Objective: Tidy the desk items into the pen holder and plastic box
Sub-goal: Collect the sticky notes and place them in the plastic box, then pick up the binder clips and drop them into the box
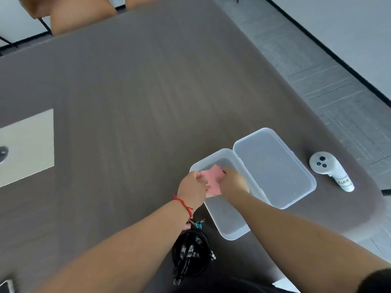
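Observation:
A pink stack of sticky notes (212, 179) is held over the near-left part of the clear plastic box (227, 220). My left hand (191, 190) grips its left edge and my right hand (233, 179) grips its right edge. The box's hinged lid (275, 166) lies open flat to the right. A black mesh pen holder (190, 253) with several dark pens stands close to me, under my left forearm. A blue binder clip (198, 224) lies on the table between the holder and the box.
A white controller (330, 170) with a handwritten label lies right of the lid near the table's edge. A pale rectangular panel (27, 144) is set in the table at left. A phone corner (7, 286) shows at bottom left. Chairs (69, 11) stand beyond the far edge.

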Tool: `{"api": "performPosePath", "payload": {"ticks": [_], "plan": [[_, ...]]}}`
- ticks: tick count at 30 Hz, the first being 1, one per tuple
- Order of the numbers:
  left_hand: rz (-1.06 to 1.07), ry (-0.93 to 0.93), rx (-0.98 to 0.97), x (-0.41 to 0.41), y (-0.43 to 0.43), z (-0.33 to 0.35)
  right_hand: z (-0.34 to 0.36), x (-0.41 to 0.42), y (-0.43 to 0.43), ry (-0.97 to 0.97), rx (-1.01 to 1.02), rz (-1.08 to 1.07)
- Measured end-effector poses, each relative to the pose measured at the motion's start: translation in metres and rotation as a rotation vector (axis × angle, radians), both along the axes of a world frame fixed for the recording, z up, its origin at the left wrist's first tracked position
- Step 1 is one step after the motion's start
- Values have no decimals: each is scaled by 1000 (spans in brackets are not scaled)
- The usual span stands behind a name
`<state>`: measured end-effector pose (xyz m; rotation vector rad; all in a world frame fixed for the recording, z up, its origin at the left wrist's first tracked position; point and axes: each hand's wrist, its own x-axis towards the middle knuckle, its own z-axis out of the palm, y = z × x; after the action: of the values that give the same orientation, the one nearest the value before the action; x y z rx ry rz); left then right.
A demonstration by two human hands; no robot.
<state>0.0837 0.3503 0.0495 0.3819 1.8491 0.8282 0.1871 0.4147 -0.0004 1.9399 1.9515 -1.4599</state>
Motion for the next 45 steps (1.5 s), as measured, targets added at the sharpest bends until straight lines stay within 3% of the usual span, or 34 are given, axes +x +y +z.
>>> {"api": "performPosePath", "payload": {"ticks": [3, 6, 8, 10, 13, 16, 18, 21, 23, 26, 33, 38, 45], "plan": [[111, -134, -35, -2, 4, -1, -10, -14, 10, 1, 4, 107], [142, -238, -40, -5, 6, 5, -12, -30, 17, -194, -7, 307], [161, -323, -22, -11, 4, 13, 0, -31, 12, -365, 163, 445], [229, -331, -14, -29, -3, 16, 27, -26, 1, -373, 379, 515], [155, -91, -31, -65, -25, 4, 71, -29, -20, -8, 501, 483], [-367, 420, -189, -92, -67, -12, 84, -43, -49, 211, 337, 779], [-691, 535, -278, -95, -97, -20, 70, -52, -69, 76, 239, 1059], [-918, 546, -369, -84, -131, -33, 44, -60, -80, -207, 342, 1282], [-958, 610, -351, -77, -140, -45, 34, -64, -83, -348, 397, 1351], [-858, 639, -284, -69, -137, -55, 21, -67, -87, -539, 537, 1483], [-845, 670, -252, -68, -126, -66, 10, -66, -86, -493, 394, 1355], [-722, 688, -178, -69, -129, -79, 9, -69, -86, -419, 381, 1329], [-629, 654, -232, -65, -128, -83, 1, -75, -88, -344, 258, 1163]]}}
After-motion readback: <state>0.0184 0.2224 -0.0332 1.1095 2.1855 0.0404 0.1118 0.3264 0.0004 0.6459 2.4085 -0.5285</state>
